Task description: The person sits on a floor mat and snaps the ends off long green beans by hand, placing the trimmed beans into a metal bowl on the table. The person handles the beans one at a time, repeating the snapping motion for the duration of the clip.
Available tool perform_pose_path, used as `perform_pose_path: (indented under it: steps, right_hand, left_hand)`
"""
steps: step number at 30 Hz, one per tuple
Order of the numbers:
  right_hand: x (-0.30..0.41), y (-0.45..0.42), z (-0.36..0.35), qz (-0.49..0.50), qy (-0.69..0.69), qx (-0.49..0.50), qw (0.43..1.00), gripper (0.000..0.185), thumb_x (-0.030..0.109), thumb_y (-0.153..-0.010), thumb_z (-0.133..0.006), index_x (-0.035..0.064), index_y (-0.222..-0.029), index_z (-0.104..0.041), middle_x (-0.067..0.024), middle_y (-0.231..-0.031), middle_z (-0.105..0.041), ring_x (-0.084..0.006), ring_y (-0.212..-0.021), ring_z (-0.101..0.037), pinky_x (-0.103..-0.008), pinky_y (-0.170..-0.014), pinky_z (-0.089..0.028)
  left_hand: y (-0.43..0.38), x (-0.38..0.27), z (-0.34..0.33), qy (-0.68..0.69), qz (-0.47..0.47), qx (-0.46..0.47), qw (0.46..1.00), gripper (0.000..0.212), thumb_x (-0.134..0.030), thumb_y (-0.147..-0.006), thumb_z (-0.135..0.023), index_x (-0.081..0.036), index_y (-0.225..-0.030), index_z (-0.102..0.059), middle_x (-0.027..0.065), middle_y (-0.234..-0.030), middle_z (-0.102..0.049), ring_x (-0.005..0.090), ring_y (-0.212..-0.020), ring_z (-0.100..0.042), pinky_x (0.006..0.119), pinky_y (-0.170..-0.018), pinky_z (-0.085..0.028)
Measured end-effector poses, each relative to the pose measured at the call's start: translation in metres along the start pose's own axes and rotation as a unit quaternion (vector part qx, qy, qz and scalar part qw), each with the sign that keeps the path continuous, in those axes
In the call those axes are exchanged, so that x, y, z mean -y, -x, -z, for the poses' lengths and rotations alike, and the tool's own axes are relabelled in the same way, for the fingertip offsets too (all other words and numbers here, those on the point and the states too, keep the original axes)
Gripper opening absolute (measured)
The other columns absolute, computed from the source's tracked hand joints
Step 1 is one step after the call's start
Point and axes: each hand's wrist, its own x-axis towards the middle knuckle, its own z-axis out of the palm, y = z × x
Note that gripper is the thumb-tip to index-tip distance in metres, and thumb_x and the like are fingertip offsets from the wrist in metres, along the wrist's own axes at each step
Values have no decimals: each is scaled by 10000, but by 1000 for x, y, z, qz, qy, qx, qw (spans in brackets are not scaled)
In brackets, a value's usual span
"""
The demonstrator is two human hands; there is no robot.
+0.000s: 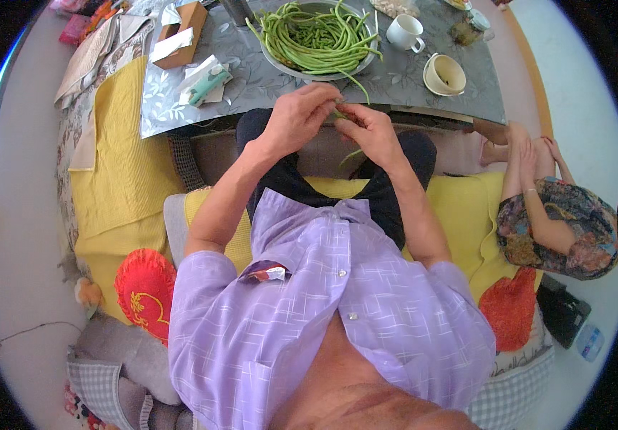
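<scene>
A long green yardlong bean (351, 156) passes through my right hand (373, 131), which grips it, and its tail hangs below the palm. The fingertips of my left hand (301, 113) pinch the bean's upper end, close against the right fingertips. Both hands are over my lap, just before the table's near edge. Beyond them stands a metal basin (287, 71) heaped with long green beans (282, 40). Short cut bean pieces (317, 38) lie in the middle of the heap. One long bean (360, 88) droops over the basin's rim towards my hands.
Left on the table (255, 97) are a tissue box (193, 32) and a tissue packet (209, 80). To the right stand a white mug (406, 33), a cream cup (447, 74) on a dish, and a lidded glass jar (470, 28). Another person (561, 226) sits at right.
</scene>
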Motion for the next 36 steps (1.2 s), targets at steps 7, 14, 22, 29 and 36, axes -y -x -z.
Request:
perform_pose_path:
  steps: [7,14,22,29,36]
  right_hand:
    - [-2,2,5,65,80,-21,994,190,79,-903,-671,-29,-1059,-652,-29,-880,-686,-76,-769,-613,-228,-700,-495]
    - [-5,3,8,53,94,-31,994,223,170,-853,-720,15,-1011,-690,-122,-872,-723,-171,-770,-693,-301,-721,-531]
    - [3,1,-2,46,38,-54,997,204,134,-904,-692,-2,-1054,-673,6,-812,-664,-52,-677,-587,-214,-620,-487]
    - [0,7,-10,-13,-70,-75,995,209,139,-871,-717,8,-1033,-696,-24,-779,-693,-81,-647,-630,-242,-600,-505]
    - [-6,-1,-2,28,-67,-80,994,255,185,-897,-710,7,-1079,-692,-18,-839,-690,-83,-701,-643,-236,-657,-523]
  left_hand:
    - [18,9,-4,-19,51,39,998,199,-82,-908,-608,-23,-1091,-658,164,-939,-659,325,-808,-649,376,-728,-510]
    - [26,13,-5,80,134,93,983,226,-129,-930,-611,3,-1110,-642,151,-919,-670,229,-816,-637,336,-742,-505]
    - [24,10,-23,155,221,-13,963,195,-175,-981,-562,-6,-1058,-620,85,-803,-629,153,-714,-588,297,-631,-470]
    - [12,44,-29,498,310,-231,776,185,-218,-1001,-551,-51,-1053,-610,17,-896,-631,127,-747,-589,248,-640,-454]
    - [15,24,-19,501,344,-90,789,209,-208,-1006,-541,-62,-1146,-592,40,-976,-643,144,-845,-615,272,-722,-494]
